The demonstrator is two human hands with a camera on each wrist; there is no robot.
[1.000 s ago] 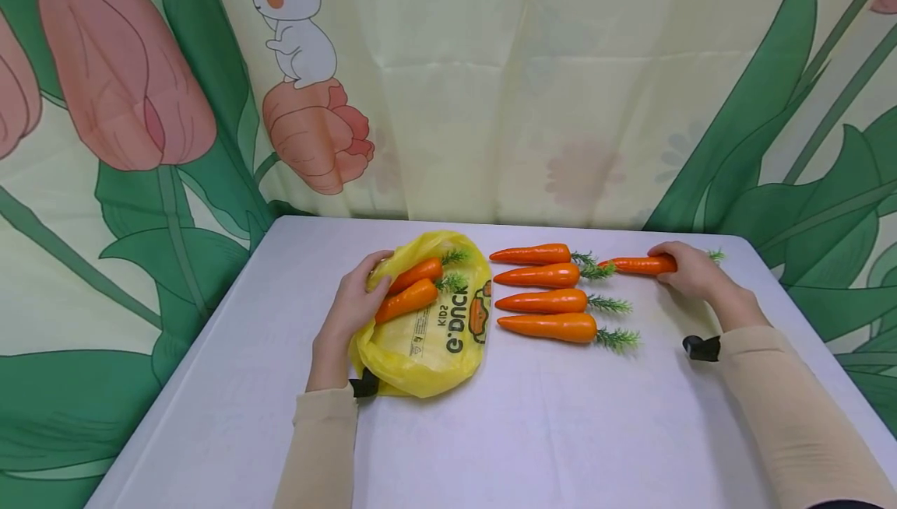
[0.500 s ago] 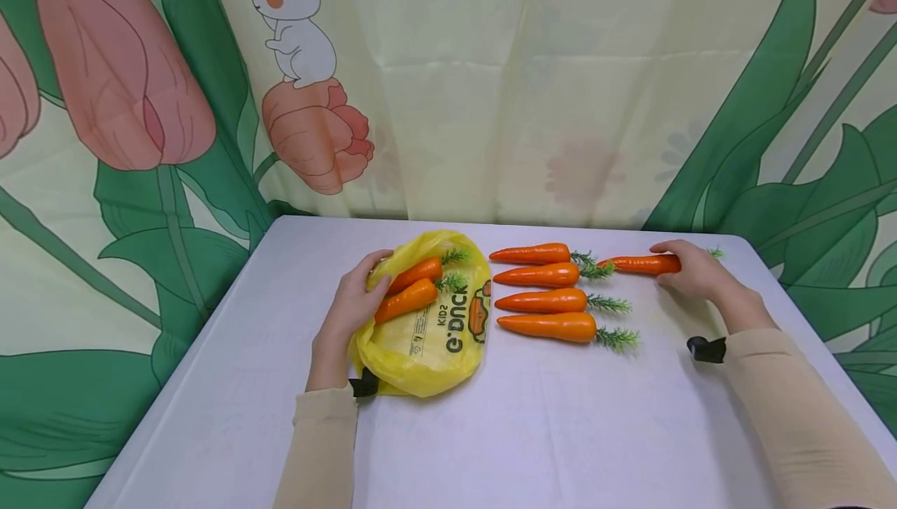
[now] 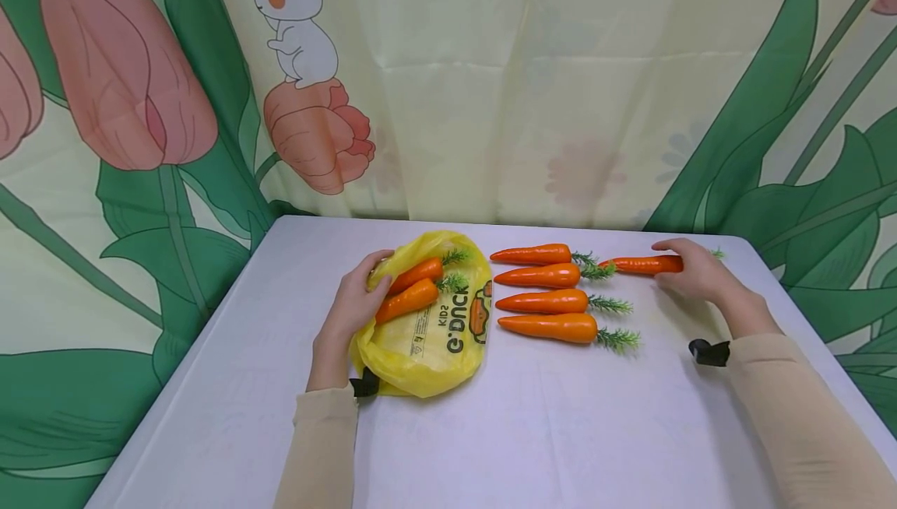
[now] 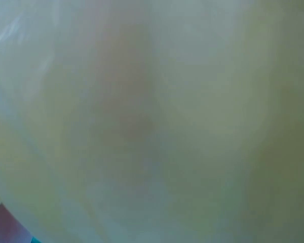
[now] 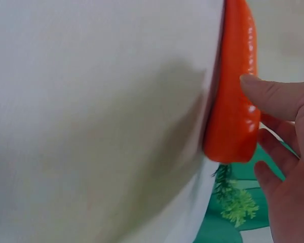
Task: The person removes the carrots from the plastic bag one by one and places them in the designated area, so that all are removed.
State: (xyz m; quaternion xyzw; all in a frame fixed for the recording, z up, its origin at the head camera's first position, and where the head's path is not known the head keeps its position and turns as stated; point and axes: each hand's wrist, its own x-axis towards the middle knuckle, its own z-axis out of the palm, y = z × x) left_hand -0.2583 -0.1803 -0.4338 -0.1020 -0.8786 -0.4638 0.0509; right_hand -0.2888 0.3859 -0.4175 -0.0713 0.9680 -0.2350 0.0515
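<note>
In the head view, my left hand (image 3: 353, 296) holds the left rim of a yellow plastic bag (image 3: 427, 373) lying on its side with its mouth spread. Two carrots (image 3: 408, 300) with green tops are inside it, near my thumb. The left wrist view is filled by the blurred pale bag film (image 4: 152, 121). At the far right, my right hand (image 3: 694, 272) has its thumb and fingers around the thick end of a carrot (image 3: 641, 265) lying on the table. The right wrist view shows the thumb on this carrot (image 5: 234, 116), fingers on its far side, partly hidden.
Several carrots (image 3: 543, 301) lie in a row beside the bag, tips to the left. They rest on a white-covered table (image 3: 532, 431). A printed curtain (image 3: 455, 120) hangs behind the back edge.
My right hand has slid slightly right along the carrot, toward its green top, while that carrot stays in place. My left hand and the bag look unchanged.
</note>
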